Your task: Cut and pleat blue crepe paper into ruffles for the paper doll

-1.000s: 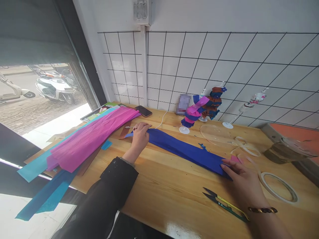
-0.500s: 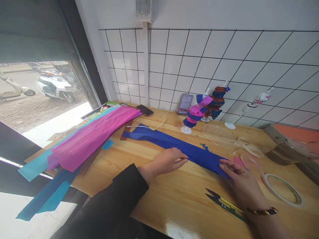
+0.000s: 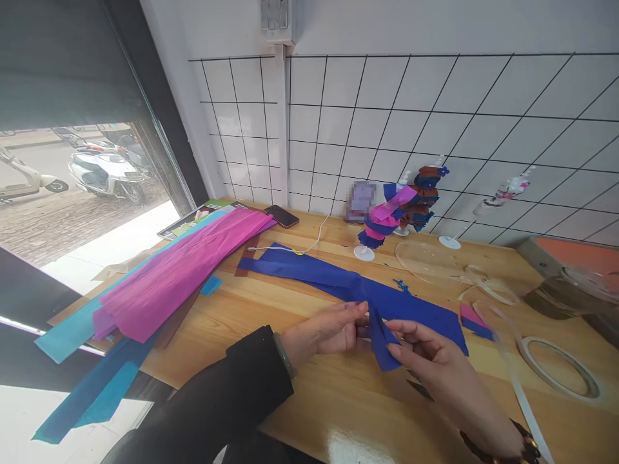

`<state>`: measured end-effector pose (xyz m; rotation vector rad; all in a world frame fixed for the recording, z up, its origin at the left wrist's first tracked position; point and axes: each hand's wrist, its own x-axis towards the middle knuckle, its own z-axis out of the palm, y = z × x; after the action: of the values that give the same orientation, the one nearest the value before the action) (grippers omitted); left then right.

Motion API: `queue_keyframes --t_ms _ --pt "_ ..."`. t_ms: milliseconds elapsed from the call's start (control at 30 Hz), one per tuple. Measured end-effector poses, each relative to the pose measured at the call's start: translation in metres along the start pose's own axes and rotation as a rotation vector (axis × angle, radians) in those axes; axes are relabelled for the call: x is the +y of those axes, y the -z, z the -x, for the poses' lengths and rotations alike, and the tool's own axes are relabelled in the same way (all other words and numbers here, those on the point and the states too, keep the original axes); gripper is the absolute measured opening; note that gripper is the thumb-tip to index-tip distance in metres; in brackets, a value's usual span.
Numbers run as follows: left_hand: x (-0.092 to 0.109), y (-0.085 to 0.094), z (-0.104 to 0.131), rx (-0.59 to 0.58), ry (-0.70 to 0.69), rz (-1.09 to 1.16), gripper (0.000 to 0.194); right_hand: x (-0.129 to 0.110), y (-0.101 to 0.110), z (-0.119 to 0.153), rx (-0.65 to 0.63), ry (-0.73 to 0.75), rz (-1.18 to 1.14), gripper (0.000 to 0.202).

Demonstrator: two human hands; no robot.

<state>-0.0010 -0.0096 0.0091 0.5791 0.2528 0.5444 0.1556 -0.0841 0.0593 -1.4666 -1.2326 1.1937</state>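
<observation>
A blue crepe paper strip (image 3: 382,351) is pinched between both hands, its near end raised off the table and folded lengthwise. My left hand (image 3: 333,328) grips it at the left edge with thumb and fingers. On the other side, my right hand (image 3: 438,357) holds the end between thumb and fingertips. The strip runs back to the left over a wider blue paper sheet (image 3: 425,316) lying flat on the table. Thread snips (image 3: 420,386) are mostly hidden beneath my right hand.
Pink paper sheets (image 3: 184,277) lie left over teal strips (image 3: 97,386). A phone (image 3: 282,216) and white cable (image 3: 316,238) are at the back. Decorated paper stands (image 3: 382,222) line the wall. To the right are a tape roll (image 3: 561,367) and a jar (image 3: 565,293).
The end of the blue strip has been lifted from the sheet and drawn toward me. Both hands have come together around it; my right hand moved left, covering most of the snips.
</observation>
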Motion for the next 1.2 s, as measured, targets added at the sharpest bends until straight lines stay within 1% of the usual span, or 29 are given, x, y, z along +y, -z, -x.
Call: queue_keyframes --t_ms 67,167,300,400,500,567,633,733,800,900,967,1033,1100,1200 --pt "-0.001 0.000 0.001 0.018 0.006 0.037 0.038 -0.002 -0.002 0.006 -0.024 0.003 -0.039 0.032" --pt "-0.001 -0.002 0.002 0.072 -0.006 0.037 0.035 -0.004 0.000 0.015 -0.086 0.014 -0.106 0.029" --pt "0.004 -0.003 0.003 0.149 -0.099 0.015 0.022 0.001 0.010 0.020 -0.133 -0.024 -0.148 0.028" --pt "0.008 -0.003 0.003 0.216 -0.127 0.008 0.019 0.011 0.017 0.017 -0.066 -0.071 -0.144 0.030" --pt "0.010 -0.001 0.002 0.276 -0.134 0.051 0.025 0.024 0.023 0.013 0.012 -0.143 -0.182 0.031" --pt "0.011 0.000 0.001 0.303 -0.140 0.076 0.027 0.030 0.026 0.010 0.015 -0.190 -0.211 0.030" --pt "0.010 0.003 -0.001 0.336 -0.170 0.049 0.024 0.031 0.030 0.007 -0.013 -0.210 -0.192 0.029" --pt "0.008 0.006 -0.004 0.415 -0.270 -0.087 0.032 0.018 0.038 -0.004 -0.078 -0.156 -0.004 0.031" --pt "0.007 0.006 -0.005 0.473 -0.328 -0.197 0.035 0.002 0.044 -0.018 -0.028 -0.049 0.189 0.031" --pt "0.005 0.004 -0.004 0.539 -0.355 -0.320 0.037 -0.024 0.050 -0.051 0.160 0.117 0.372 0.029" --pt "0.004 0.004 -0.004 0.569 -0.324 -0.392 0.038 -0.036 0.051 -0.080 0.320 0.262 0.392 0.030" --pt "0.003 0.008 -0.005 0.584 -0.271 -0.449 0.039 -0.044 0.050 -0.112 0.429 0.369 0.340 0.037" --pt "0.000 0.012 -0.006 0.577 -0.249 -0.474 0.039 -0.049 0.048 -0.142 0.522 0.454 0.321 0.048" --pt "-0.003 0.019 -0.009 0.551 -0.255 -0.482 0.038 -0.053 0.045 -0.180 0.574 0.508 0.325 0.063"
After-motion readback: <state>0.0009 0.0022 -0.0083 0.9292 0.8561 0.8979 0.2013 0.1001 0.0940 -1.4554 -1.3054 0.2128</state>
